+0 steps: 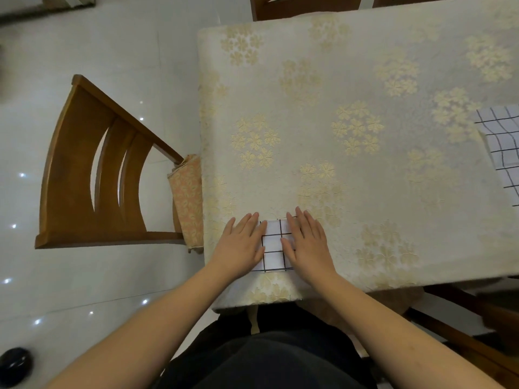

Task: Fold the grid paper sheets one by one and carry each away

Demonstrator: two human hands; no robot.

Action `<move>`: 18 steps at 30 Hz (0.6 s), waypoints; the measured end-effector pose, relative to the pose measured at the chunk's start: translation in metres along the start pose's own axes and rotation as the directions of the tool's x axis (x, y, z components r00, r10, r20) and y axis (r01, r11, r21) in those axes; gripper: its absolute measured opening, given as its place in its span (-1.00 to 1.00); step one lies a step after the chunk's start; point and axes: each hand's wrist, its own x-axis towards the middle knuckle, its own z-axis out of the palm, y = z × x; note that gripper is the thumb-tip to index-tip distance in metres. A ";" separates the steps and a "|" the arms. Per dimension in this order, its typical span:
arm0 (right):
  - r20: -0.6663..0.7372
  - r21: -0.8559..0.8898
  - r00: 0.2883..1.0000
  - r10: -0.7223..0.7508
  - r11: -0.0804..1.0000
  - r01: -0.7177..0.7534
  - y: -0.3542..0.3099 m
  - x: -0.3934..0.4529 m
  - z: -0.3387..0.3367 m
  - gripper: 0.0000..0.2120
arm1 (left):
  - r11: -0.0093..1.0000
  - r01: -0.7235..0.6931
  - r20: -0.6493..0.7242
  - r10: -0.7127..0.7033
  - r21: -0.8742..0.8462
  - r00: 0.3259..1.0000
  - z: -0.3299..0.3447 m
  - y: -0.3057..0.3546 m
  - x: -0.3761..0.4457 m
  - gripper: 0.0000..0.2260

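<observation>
While one sheet is being worked, most of the view is taken up by the counter [365, 153], covered by a pale cloth with gold flower print. A wooden chair [92, 175] is seen at its left side on the white tiled floor [98, 51], with a patterned cushion [186, 203] wedged between chair and counter edge. More chair backs are partly seen at the far edge and lower right.

Progress, as judged: a folded grid paper sheet [273, 242] is lying near the front edge of the counter, already reduced to a small packet only a few squares wide, so folding of this sheet appears late or nearly finished; the crease is probably being flattened. It has not yet been carried away. More grid paper [502, 147] is lying flat at the right edge of the counter, well apart, cut off by the frame; whether it is one sheet or several cannot be told. At least that much is left to fold and carry.

The left hand [241, 245] is laid palm-down on the packet's left part, fingers [247, 223] straight and close together, pressing, nothing gripped. The right hand [307, 242] is laid palm-down on the right part, fingers [306, 220] straight, slightly spread, also pressing. No pinch is seen on either side.
</observation>
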 end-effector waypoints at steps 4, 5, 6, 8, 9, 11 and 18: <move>0.032 0.019 0.999 0.044 0.999 -0.044 -0.015 -0.017 -0.024 -0.29 | 0.994 0.071 -0.043 -0.068 0.080 0.997 -0.006 0.005 -0.019 -0.42; 0.050 0.004 0.998 0.041 0.999 -0.042 -0.019 -0.021 -0.028 -0.28 | 0.993 0.075 -0.039 -0.072 0.091 0.997 -0.007 0.007 -0.025 -0.40; 0.057 -0.018 0.998 0.036 0.999 -0.035 -0.024 -0.024 -0.031 -0.27 | 0.991 0.086 -0.040 -0.083 0.099 0.996 -0.008 0.008 -0.031 -0.39; 0.031 -0.080 0.999 0.009 0.997 -0.007 -0.032 -0.031 -0.033 -0.33 | 0.987 0.129 -0.059 -0.124 0.093 0.991 -0.011 0.010 -0.042 -0.41; 0.010 -0.111 1.000 -0.012 0.994 0.013 -0.036 -0.034 -0.034 -0.38 | 0.985 0.151 -0.056 -0.146 0.085 0.988 -0.013 0.010 -0.047 -0.42; -0.029 -0.150 0.998 -0.052 0.988 0.048 -0.044 -0.038 -0.035 -0.44 | 0.982 0.179 -0.048 -0.176 0.062 0.983 -0.016 0.010 -0.058 -0.44; -0.015 -0.188 0.986 -0.163 0.969 0.158 -0.088 -0.053 -0.042 -0.43 | 0.961 0.274 -0.129 -0.276 -0.039 0.952 -0.018 -0.002 -0.103 -0.47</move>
